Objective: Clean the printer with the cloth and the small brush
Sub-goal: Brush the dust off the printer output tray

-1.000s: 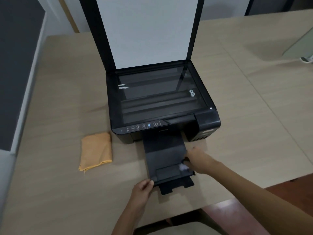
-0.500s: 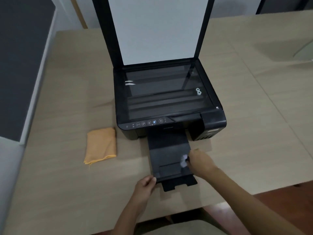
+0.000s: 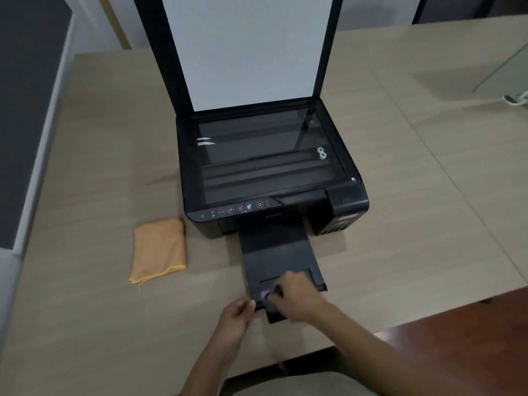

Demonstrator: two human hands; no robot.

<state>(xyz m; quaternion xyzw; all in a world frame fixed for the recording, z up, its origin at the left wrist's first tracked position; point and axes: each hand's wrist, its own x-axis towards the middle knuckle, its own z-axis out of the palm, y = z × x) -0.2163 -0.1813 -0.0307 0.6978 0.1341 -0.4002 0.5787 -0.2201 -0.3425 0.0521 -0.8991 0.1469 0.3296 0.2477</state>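
Observation:
A black printer (image 3: 348, 201) stands mid-table with its scanner lid (image 3: 248, 50) raised and the glass bare. Its output tray (image 3: 274, 252) is pulled out toward me. My right hand (image 3: 297, 298) is over the tray's front end, closed on a small pale brush (image 3: 266, 294) whose tip touches the tray. My left hand (image 3: 235, 317) pinches the tray's front left corner. A folded orange cloth (image 3: 158, 250) lies flat on the table, left of the tray, untouched.
The wooden table (image 3: 85, 195) runs wide on both sides. A pale object (image 3: 505, 78) sits at the far right edge. A dark panel and wall run along the left. The table's front edge is just under my forearms.
My right hand has swept the brush leftward and nearer across the tray's front end. My left hand has stayed at the tray's corner. The camera has shifted slightly.

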